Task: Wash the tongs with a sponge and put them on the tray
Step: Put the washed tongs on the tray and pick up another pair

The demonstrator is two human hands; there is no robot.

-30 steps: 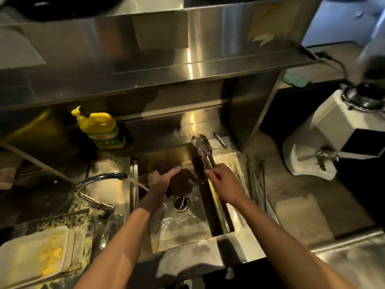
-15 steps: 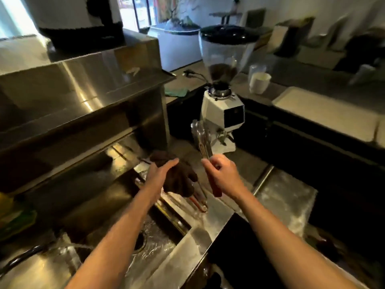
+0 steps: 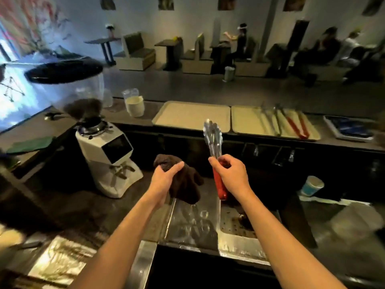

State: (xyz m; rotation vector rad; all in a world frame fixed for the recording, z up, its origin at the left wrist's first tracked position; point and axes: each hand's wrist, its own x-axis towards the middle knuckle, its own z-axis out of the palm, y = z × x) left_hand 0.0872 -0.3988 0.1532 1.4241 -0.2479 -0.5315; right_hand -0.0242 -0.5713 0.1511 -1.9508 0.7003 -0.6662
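My right hand (image 3: 231,174) grips the red handle of steel tongs (image 3: 213,137), which point up and away with their jaws together. To its left, my left hand (image 3: 164,180) holds a dark brown, dripping sponge cloth (image 3: 185,184). Both are above a wet steel drainboard (image 3: 191,224). On the far counter lie two beige trays: the left tray (image 3: 191,115) is bare, the right tray (image 3: 245,119) carries several tongs (image 3: 295,124), some with red handles.
A white coffee grinder (image 3: 108,155) stands left of my hands. A cream cup (image 3: 135,105) sits beside the left tray, a blue paper cup (image 3: 311,185) at the right. A perforated drip grate (image 3: 235,226) lies below my right hand. People sit at tables in the background.
My view has swung right, from the sink to the counter with the trays. Both hands came away from the sink, carrying the tongs and the cloth over the drainboard.
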